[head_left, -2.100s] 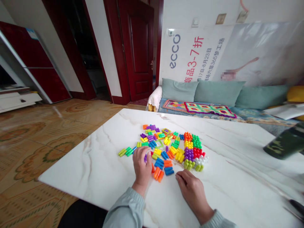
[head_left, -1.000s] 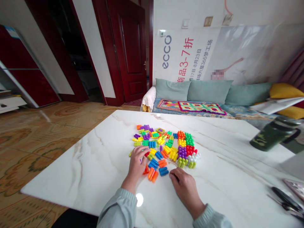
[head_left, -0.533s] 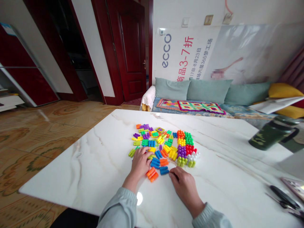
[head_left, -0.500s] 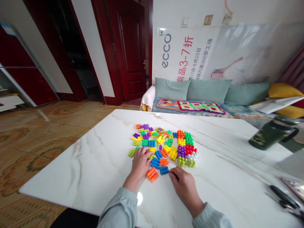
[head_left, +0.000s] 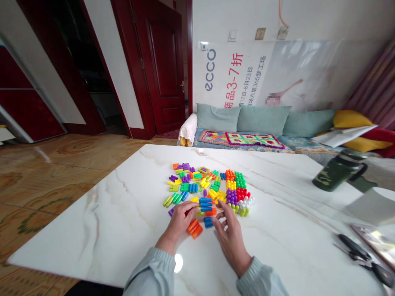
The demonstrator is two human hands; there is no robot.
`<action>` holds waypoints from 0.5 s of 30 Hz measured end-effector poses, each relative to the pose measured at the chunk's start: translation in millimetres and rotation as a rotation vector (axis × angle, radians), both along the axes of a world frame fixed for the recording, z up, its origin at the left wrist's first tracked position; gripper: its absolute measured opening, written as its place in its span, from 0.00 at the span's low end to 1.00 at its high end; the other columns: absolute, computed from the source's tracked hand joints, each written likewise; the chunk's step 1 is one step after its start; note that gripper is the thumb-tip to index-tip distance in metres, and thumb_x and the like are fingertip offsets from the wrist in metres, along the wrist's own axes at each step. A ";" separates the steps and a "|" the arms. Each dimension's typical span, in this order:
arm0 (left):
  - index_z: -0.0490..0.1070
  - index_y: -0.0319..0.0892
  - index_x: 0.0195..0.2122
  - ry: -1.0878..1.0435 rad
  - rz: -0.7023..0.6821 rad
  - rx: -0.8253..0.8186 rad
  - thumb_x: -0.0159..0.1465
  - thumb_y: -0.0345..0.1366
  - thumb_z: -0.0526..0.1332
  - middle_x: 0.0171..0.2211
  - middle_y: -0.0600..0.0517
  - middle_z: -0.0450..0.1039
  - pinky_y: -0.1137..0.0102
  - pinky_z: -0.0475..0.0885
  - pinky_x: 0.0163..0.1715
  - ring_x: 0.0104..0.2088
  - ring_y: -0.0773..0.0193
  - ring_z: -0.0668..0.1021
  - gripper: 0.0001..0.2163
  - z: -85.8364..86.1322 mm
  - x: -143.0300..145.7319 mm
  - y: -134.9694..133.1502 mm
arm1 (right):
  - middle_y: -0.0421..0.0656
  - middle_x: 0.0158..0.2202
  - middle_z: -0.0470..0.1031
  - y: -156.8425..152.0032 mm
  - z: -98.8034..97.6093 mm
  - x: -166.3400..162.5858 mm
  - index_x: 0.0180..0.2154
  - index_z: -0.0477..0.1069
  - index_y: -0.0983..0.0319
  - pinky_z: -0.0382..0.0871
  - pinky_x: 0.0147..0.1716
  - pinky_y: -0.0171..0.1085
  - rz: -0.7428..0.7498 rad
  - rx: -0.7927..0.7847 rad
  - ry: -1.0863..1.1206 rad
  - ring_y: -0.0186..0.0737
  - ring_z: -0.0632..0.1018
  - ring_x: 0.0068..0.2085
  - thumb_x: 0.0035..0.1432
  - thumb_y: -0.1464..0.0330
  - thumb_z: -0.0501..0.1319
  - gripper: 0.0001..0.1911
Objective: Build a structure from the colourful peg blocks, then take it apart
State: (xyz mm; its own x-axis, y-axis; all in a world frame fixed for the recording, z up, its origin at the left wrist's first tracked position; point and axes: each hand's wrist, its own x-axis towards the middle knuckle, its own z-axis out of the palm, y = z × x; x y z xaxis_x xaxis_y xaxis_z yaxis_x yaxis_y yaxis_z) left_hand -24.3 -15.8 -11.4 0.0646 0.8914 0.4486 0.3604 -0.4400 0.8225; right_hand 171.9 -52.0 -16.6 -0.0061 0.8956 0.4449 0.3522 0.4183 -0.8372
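Colourful plastic building blocks shaped like joined pegs lie on a white marble-patterned table. My left hand [head_left: 179,222] pinches the left end of a blue block [head_left: 206,209] between thumb and fingers. Another blue block [head_left: 205,200] lies right behind it. My right hand [head_left: 231,236] is held with thumb and fingers apart around the right side of these blocks, close to an orange block [head_left: 211,212]. Under its thumb sits a further blue block [head_left: 208,222], partly hidden. In front of my left hand are orange blocks [head_left: 194,228].
To the right stands a colour-sorted cluster of blocks, with purple [head_left: 232,196], red and white ones. A dark green mug [head_left: 335,172], scissors [head_left: 354,246] and a phone-like flat object [head_left: 375,242] are on the right. Beyond the table is a sofa with cushions [head_left: 265,118].
My left hand has drawn back from the yellow-green pieces and now pinches a blue block. My right hand has opened and moved up beside the blocks. The view has shifted slightly.
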 end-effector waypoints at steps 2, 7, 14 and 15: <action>0.81 0.47 0.35 -0.007 -0.022 -0.030 0.63 0.37 0.62 0.34 0.48 0.81 0.61 0.76 0.41 0.36 0.56 0.81 0.07 2.8 1.2 -2.5 | 0.49 0.47 0.76 5.1 -3.6 -15.0 0.60 0.64 0.59 0.73 0.28 0.34 0.033 -0.078 0.115 0.38 0.77 0.33 0.62 0.60 0.61 0.26; 0.81 0.44 0.40 -0.084 -0.098 -0.118 0.63 0.38 0.60 0.39 0.45 0.81 0.61 0.74 0.48 0.43 0.54 0.80 0.10 10.0 0.2 -8.4 | 0.41 0.31 0.77 19.7 -9.3 -38.5 0.46 0.70 0.61 0.71 0.22 0.32 0.116 -0.275 0.422 0.35 0.76 0.25 0.57 0.55 0.66 0.21; 0.78 0.46 0.44 -0.243 -0.026 -0.192 0.60 0.36 0.63 0.45 0.45 0.79 0.58 0.74 0.49 0.46 0.53 0.79 0.11 8.0 3.4 -9.2 | 0.37 0.23 0.75 24.3 -7.1 -33.6 0.37 0.69 0.60 0.72 0.24 0.33 0.074 -0.305 0.533 0.36 0.77 0.24 0.56 0.53 0.66 0.17; 0.77 0.46 0.44 -0.259 0.000 -0.200 0.60 0.36 0.63 0.44 0.45 0.79 0.60 0.75 0.46 0.44 0.55 0.80 0.11 7.2 3.0 -8.1 | 0.38 0.24 0.76 23.6 -6.6 -32.4 0.36 0.69 0.60 0.73 0.25 0.34 0.060 -0.289 0.541 0.37 0.78 0.25 0.56 0.54 0.66 0.17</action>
